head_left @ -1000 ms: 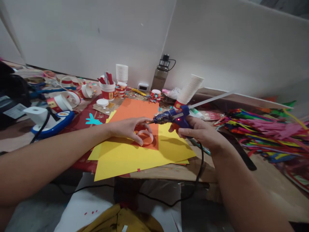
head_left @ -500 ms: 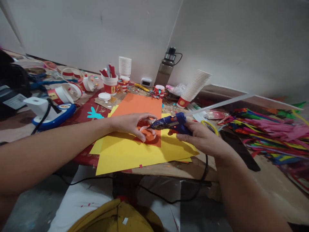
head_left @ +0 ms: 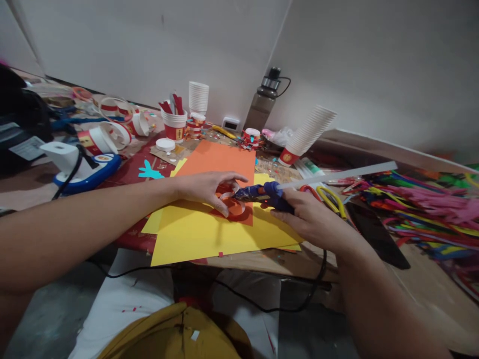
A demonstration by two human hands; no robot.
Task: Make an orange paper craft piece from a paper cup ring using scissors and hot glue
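Pale panels [head_left: 123, 55] back a cluttered worktop [head_left: 434, 299]. Over an orange sheet [head_left: 220, 158], the ring [head_left: 242, 209] lies nearer the left hand [head_left: 200, 189], whose thumb and fingers curve wide, contact unclear; the right hand [head_left: 312, 214] grips a glue gun [head_left: 258, 192], long axis crosswise, nozzle leftward at the ring.

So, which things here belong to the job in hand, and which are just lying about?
Likely in use:
glue gun in the right hand
paper ring by the left hand
orange sheet beneath
yellow sheets

Apparently lying about:
water bottle
leaning cup stack
turquoise cut-out
colourful strips
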